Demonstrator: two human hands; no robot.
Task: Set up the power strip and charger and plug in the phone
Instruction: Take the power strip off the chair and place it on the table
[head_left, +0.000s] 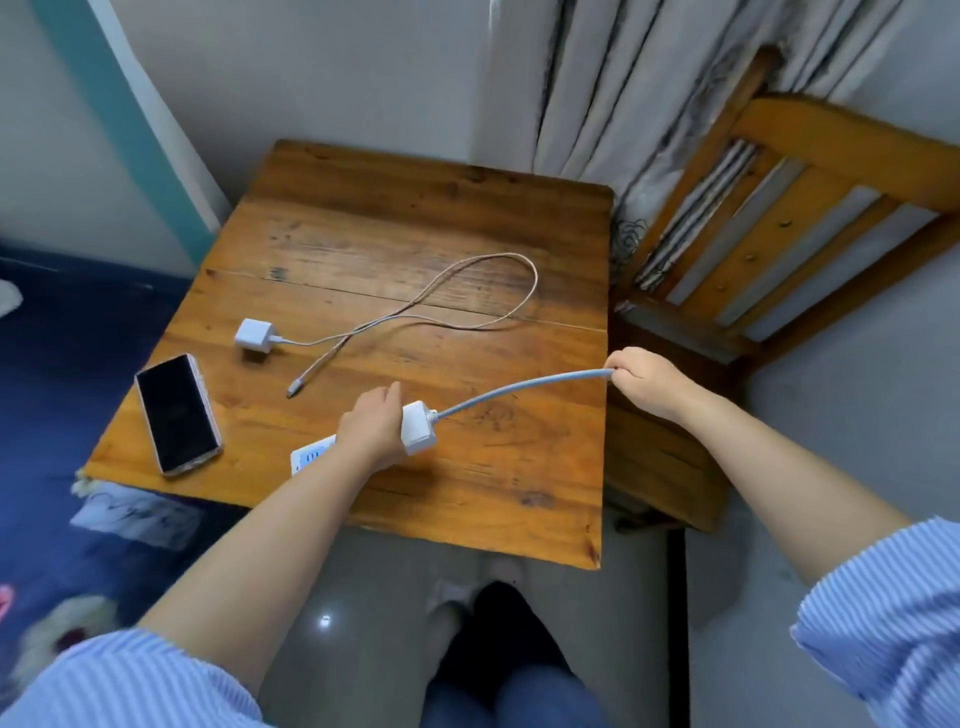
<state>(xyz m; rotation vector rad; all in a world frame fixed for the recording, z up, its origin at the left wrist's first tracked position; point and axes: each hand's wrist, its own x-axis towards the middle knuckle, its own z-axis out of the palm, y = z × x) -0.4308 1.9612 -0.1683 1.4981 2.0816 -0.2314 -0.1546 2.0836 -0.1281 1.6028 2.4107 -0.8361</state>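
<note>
- A home room, likely a bedroom: grey pleated curtains (623, 78) at top centre.
- Worn square wooden desk (415, 218) mid-frame.
- Slatted orange wooden chair (769, 208) at right.

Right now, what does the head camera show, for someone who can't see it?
The left hand holds a power strip on a wooden table while the right hand grips its cord. A charger and phone lie nearby.

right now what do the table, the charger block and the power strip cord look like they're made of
Table: wood, orange-brown varnish, worn; grain, knots and a plank seam show.
Charger block: probably plastic; smooth plain white.
Power strip cord: likely rubber or PVC sheath; pale grey, matte, bends in a smooth arc.
</note>
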